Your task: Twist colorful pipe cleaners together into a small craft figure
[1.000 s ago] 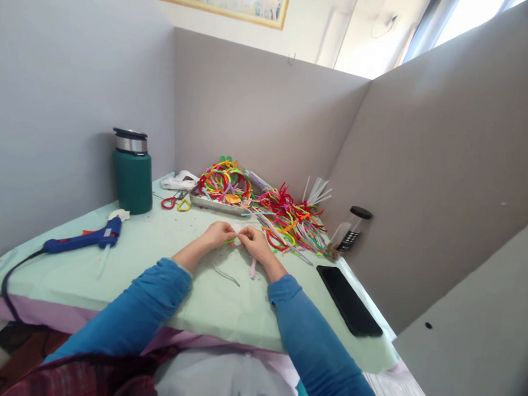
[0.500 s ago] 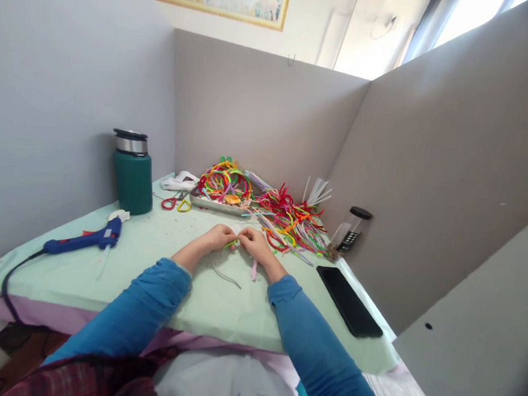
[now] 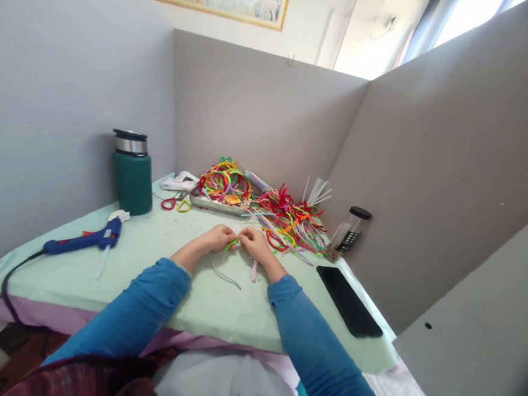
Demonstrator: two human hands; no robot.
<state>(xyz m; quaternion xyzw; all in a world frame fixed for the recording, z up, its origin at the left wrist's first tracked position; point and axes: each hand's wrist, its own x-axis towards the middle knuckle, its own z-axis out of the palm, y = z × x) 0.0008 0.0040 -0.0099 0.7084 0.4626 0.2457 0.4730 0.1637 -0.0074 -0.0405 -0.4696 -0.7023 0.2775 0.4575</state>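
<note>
Over the middle of the table, my left hand (image 3: pixel 218 238) is closed in a pinch on a short yellow-green pipe cleaner (image 3: pixel 230 244), whose bent end shows below the fingertips. My right hand (image 3: pixel 253 243) meets it fingertip to fingertip, pinching at the other end of the same piece; the fingers hide most of it. Beneath the right wrist lies a small pink piece (image 3: pixel 254 271). Closer to me, a thin grey strand (image 3: pixel 226 277) rests on the cloth between my forearms.
Behind my hands are a metal tray (image 3: pixel 218 205) of bent pipe cleaners and a loose heap of pipe cleaners (image 3: pixel 290 215). At left stand a green bottle (image 3: pixel 132 180) and a blue glue gun (image 3: pixel 84 241) with its cord. On the right lie a black phone (image 3: pixel 349 302) and a clear jar (image 3: pixel 351 233).
Slightly more of the green pipe cleaner shows below my left fingertips. Both hands have stayed in nearly the same place, and nothing else has visibly moved.
</note>
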